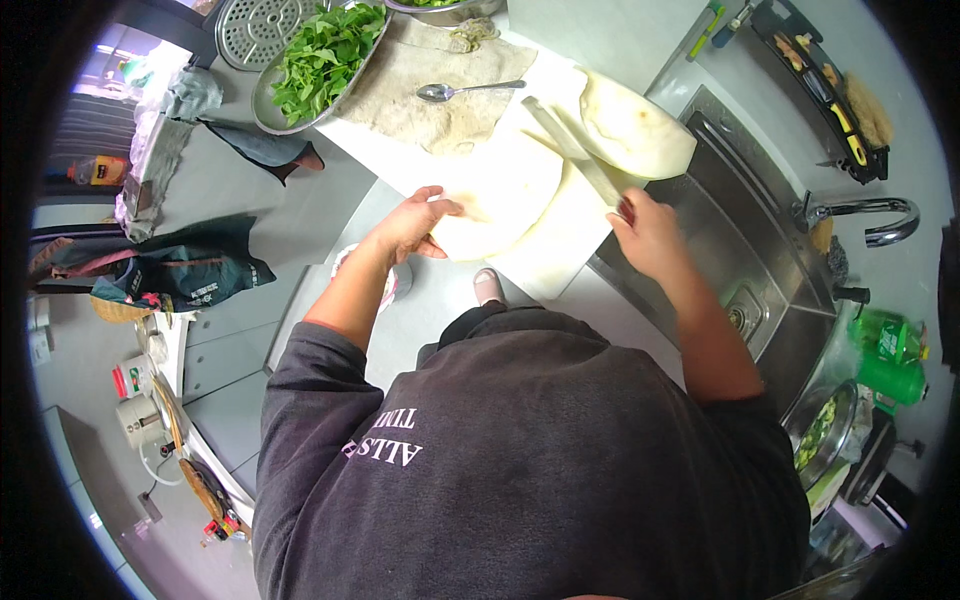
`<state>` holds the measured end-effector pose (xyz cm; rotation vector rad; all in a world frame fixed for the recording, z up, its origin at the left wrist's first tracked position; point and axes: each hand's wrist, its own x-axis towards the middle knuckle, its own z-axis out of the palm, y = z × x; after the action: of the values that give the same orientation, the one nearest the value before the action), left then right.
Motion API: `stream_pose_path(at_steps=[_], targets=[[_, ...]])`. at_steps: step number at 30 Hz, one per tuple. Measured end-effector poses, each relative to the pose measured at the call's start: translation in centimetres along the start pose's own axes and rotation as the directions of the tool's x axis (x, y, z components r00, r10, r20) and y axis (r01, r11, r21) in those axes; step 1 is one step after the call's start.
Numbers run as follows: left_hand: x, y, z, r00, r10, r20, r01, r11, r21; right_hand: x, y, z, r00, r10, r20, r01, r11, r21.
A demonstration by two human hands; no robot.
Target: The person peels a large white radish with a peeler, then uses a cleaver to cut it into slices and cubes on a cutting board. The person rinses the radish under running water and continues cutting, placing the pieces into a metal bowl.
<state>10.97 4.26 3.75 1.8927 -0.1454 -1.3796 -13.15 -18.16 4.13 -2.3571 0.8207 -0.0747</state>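
Observation:
My left hand grips the near left end of a large pale melon or gourd piece, thumb on top. It lies partly on a white cutting board; overexposure blurs its outline. My right hand is closed around the handle of a kitchen knife. The knife's broad blade points away and to the left, beside the held piece. Whether the blade touches the flesh I cannot tell. Beyond the knife, a second pale piece rests toward the sink, its hollowed side showing.
A metal spoon lies on a beige cloth. Leafy greens fill a metal bowl at the back left, beside a perforated steamer plate. A steel sink with a curved faucet borders my right arm. A bucket stands below.

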Motion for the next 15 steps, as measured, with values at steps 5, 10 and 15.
stream_pose_path(at_steps=[5, 10, 15], targets=[[1.9, 2.5, 0.6, 0.922, 0.283, -0.266, -0.105, 0.842, 0.529, -3.8, 1.7, -2.1, 0.972, 0.060, -0.228, -0.001, 0.968, 0.250], [9.2, 8.0, 2.4, 0.492, 0.870, -0.033, -0.562, 0.346, 0.751, -5.8, 3.4, -1.9, 0.964, 0.125, -0.236, -0.052, 0.954, 0.295], [13.7, 13.0, 6.3, 0.805, 0.496, 0.326, -0.516, 0.314, 0.797, -7.8, 3.3, -0.7, 0.931, 0.252, -0.263, -0.089, 0.859, 0.504]])
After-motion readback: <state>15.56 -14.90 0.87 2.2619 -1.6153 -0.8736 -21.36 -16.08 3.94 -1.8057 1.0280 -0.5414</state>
